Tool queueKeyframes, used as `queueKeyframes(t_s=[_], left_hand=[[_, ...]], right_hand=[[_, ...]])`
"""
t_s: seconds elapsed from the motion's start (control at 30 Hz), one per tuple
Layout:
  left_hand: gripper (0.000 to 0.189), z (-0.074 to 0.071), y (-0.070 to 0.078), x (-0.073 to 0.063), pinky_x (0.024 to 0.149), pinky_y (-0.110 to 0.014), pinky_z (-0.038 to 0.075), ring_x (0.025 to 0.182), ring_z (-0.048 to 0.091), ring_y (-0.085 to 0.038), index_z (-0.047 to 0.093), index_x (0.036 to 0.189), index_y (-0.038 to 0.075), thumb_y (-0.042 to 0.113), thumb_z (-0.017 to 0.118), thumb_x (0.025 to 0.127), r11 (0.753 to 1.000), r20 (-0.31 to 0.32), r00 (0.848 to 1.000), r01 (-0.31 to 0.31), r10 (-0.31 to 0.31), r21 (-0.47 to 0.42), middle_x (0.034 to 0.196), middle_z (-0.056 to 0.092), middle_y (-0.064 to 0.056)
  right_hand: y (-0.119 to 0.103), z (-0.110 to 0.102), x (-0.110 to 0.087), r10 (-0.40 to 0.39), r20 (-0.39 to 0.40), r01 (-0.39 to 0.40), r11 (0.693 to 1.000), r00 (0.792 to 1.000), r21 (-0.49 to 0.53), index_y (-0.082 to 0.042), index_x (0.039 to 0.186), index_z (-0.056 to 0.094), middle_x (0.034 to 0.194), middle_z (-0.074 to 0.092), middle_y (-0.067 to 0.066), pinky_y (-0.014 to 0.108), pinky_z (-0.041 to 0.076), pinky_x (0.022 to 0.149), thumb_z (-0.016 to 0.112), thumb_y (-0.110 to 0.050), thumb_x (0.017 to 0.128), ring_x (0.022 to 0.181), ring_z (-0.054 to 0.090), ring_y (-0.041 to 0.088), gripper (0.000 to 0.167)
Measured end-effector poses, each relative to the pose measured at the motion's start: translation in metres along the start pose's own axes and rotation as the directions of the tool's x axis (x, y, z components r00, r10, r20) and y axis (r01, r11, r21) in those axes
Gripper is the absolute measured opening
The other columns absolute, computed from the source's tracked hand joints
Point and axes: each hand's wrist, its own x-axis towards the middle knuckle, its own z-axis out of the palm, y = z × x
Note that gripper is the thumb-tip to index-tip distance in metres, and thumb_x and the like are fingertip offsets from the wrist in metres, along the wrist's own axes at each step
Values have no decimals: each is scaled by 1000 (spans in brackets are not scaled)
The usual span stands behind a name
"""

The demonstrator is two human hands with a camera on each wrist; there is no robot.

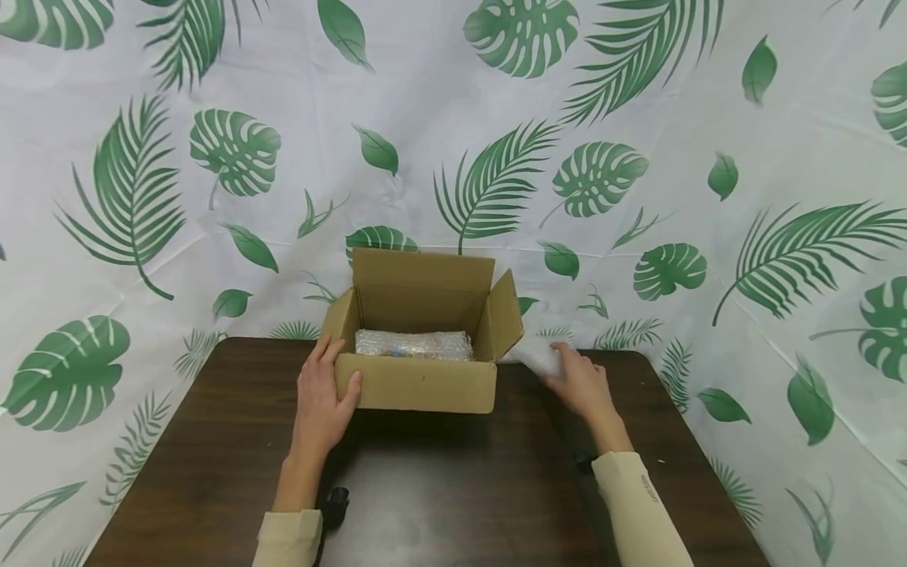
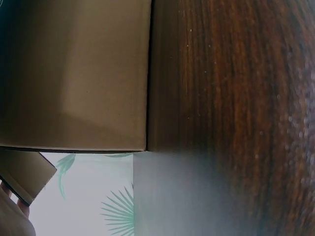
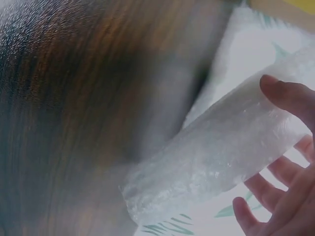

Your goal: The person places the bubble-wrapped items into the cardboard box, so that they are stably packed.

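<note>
Left hand [image 1: 322, 400]: while the cardboard box [image 1: 418, 384] sits on the desk [image 1: 453, 496], this grip has its near left corner, thumb on the front wall.
Right hand [image 1: 583, 386]: this grip's got a bubble-wrap bundle [image 3: 211, 147], thumb one side, fingers the other.
Box: between the two grips, top flaps up, another wrapped piece [image 1: 418, 345] lying inside.
Bundle: just outside the right flap [image 1: 505, 313], at the right grip's fingertips. My read: mid-handling with the box steadied; going in or out, can't tell tbh. Next move probably calls for a firm left grip, a gentle right one, and clearing that flap.
Desk: dark woodgrain, kinda shiny on the near side of both grips.
Leafy backdrop [image 1: 425, 94]: creased white cloth, green leaves, way beyond both grips.
</note>
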Motion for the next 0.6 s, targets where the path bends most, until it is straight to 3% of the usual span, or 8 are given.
queueKeyframes(t_s=[0.33, 0.43, 0.6], left_hand=[[65, 1, -3, -1, 118, -72, 28, 150, 40, -49, 43, 159, 10, 28, 65, 102, 1000, -10, 1000, -4, 4, -14, 169, 37, -24], [64, 3, -4, -1, 117, -72, 28, 150, 40, -49, 43, 159, 10, 27, 65, 101, 1000, -19, 1000, -7, 7, -22, 169, 37, -24], [65, 4, -4, -1, 117, -72, 28, 151, 40, -48, 43, 160, 11, 28, 65, 102, 1000, -17, 1000, -4, 4, -26, 170, 37, -22]], right_hand=[[-16, -38, -9, 9, -144, 3, 996, 990, 90, -8, 157, 44, 151, 59, 26, 74, 37, 106, 81, -24, 96, 135, 55, 52, 73], [-22, -53, -10, -5, -233, 29, 994, 973, 101, -8, 156, 46, 152, 58, 25, 75, 36, 107, 82, -19, 95, 137, 54, 52, 72], [-34, -76, -14, -27, -383, 79, 990, 923, 121, -6, 154, 50, 152, 57, 26, 76, 36, 106, 84, -12, 92, 140, 50, 51, 71]])
